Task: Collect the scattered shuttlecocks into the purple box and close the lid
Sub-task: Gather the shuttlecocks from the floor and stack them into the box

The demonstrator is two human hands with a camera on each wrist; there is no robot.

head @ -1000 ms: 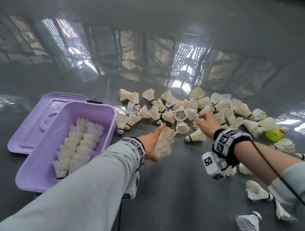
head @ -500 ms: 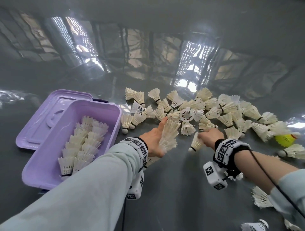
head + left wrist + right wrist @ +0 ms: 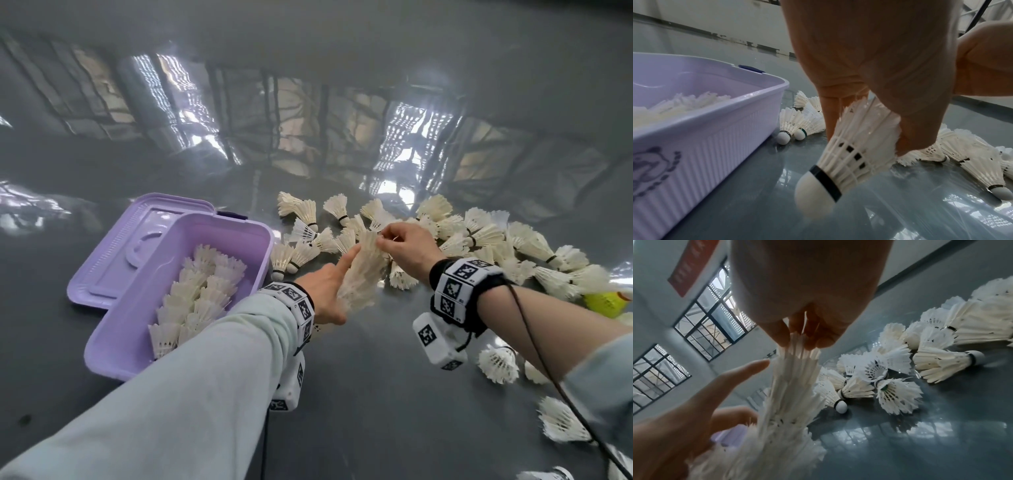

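While the left hand grips a nested stack of shuttlecocks, the right hand, pinching another's feathers, should seat it squarely and gently.

Sports hall (glossy grey floor, shuttlecocks).

Pale mint long sleeves, right one pushed up, black wristbands with white square-code marker blocks, thin dark cable along right forearm

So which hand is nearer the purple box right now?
Left. The left hand holds its stack of shuttlecocks just beside the purple box; the right hand is farther away, pinching the stack's top.
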